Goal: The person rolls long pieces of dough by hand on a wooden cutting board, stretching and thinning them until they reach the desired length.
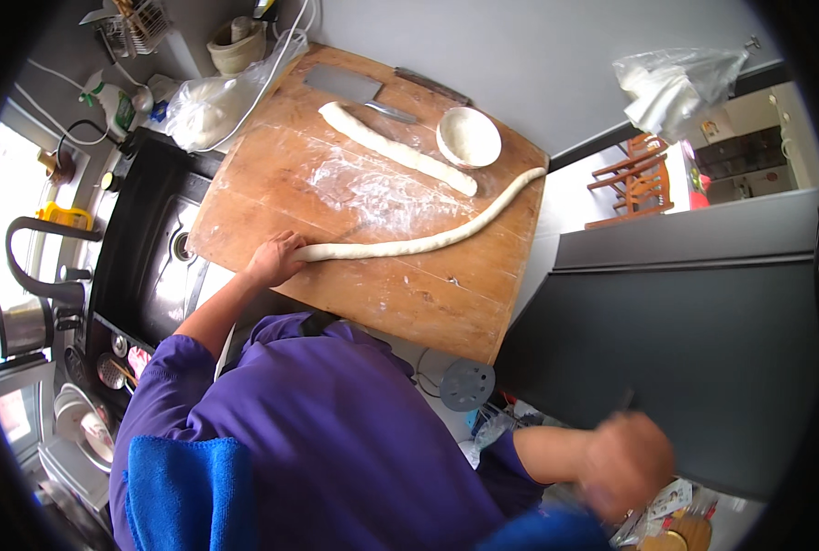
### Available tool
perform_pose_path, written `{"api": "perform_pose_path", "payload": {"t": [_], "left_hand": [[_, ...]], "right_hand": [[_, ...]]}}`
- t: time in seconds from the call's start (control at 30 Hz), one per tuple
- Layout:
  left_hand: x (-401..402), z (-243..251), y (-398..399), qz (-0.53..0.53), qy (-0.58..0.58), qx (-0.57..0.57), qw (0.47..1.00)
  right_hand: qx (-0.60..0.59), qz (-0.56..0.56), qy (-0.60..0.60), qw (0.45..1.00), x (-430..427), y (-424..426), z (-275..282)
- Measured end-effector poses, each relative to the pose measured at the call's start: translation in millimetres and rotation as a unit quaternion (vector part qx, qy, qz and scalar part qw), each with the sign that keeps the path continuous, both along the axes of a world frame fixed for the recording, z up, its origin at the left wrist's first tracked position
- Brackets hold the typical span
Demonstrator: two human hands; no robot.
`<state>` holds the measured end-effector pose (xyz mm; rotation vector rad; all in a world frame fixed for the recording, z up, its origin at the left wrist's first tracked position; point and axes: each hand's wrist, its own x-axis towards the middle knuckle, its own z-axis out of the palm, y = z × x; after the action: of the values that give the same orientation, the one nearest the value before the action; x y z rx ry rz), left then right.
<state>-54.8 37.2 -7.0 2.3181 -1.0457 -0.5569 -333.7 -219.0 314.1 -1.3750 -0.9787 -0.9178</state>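
My left hand (pixel 276 258) grips the near-left end of a long dough rope (pixel 409 246). The rope curves across a floured wooden board (pixel 395 303) up to its right corner. My right hand (pixel 626 465) is off the board at the lower right, blurred, with its fingers curled. A thin dark shape shows above it, too smeared to tell whether I hold it. A shorter, thicker dough roll (pixel 399 153) lies farther back on the board. Beside it are a white bowl (pixel 469 138) holding something pale, and a cleaver (pixel 344 84) lying flat.
Left of the board is a black sink (pixel 140 275) with a dark curved faucet (pixel 20 255). A tied plastic bag (pixel 206 110) and a stone mortar (pixel 237 49) stand at the back left. A dark flat panel (pixel 664 330) fills the right side. A round stool (pixel 467 384) is below the board.
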Motion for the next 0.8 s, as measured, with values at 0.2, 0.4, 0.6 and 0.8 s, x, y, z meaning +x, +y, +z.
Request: {"api": "perform_pose_path", "payload": {"t": [0.2, 0.4, 0.6, 0.8], "left_hand": [[27.4, -3.7, 11.5, 0.044, -0.002, 0.029, 0.999], [24.7, 4.7, -49.0, 0.061, -0.184, -0.013, 0.981], [4.1, -30.2, -80.7, 0.132, -0.214, 0.065, 0.965], [-70.1, -9.7, -5.8, 0.026, -0.096, 0.077, 0.992]], "right_hand": [[-0.295, -0.292, 0.716, 0.561, 61.0, -49.3, -166.0], [-0.281, -0.383, 0.415, 0.776, 178.4, -14.5, -257.3], [-0.4, -0.356, 0.361, 0.764, 243.1, 52.3, -334.8], [-0.516, -0.268, 0.4, 0.708, 146.2, 58.2, -340.1]]}}
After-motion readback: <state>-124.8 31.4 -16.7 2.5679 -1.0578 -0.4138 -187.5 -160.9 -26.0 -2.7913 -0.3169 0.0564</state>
